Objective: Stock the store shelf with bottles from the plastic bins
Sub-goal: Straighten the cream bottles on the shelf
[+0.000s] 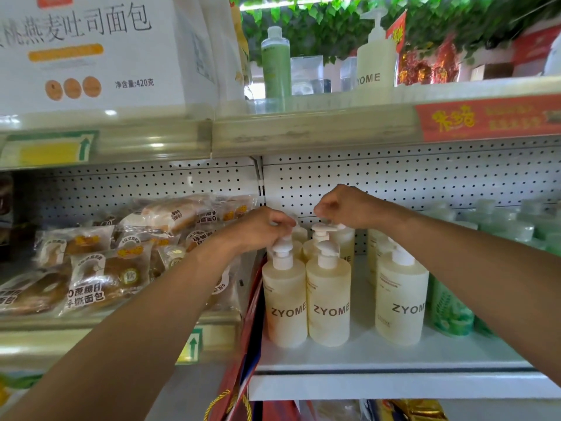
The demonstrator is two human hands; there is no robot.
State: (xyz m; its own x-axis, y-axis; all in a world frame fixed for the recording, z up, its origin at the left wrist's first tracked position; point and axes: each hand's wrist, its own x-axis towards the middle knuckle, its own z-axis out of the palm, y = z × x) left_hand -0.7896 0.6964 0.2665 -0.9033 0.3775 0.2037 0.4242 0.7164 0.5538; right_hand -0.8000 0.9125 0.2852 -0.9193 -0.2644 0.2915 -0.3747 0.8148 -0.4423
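left hand (267, 226): fingers curled round the pump head of a rear bottle in the left-most column, just behind the front-left ZYOME bottle (283, 302). Holding, not resting.
front pair: front-left bottle and its neighbour (328, 299) stand upright and touching, near the shelf (394, 354) front edge, at its left end.
right hand (346, 208): fingers bunched, pinching down at the pump top of a back-row bottle (344, 238), close to the pegboard back wall (425, 180).
third front bottle (400, 299): upright, apart from the pair, further right along the front edge.
green bottles (449, 308): right end of the shelf, not involved.
handling (judgement): full pump bottles, likely heavy for the size; stiff plastic walls, smooth and probably slippery.
grip point (judgement): the pump neck suits nudging or turning a nozzle; the body below the shoulder is safer for lifting, since a pump head could twist or unlock.
risk: tall and narrow, tightly packed, so a knock could topple a row.
bins: not visible.
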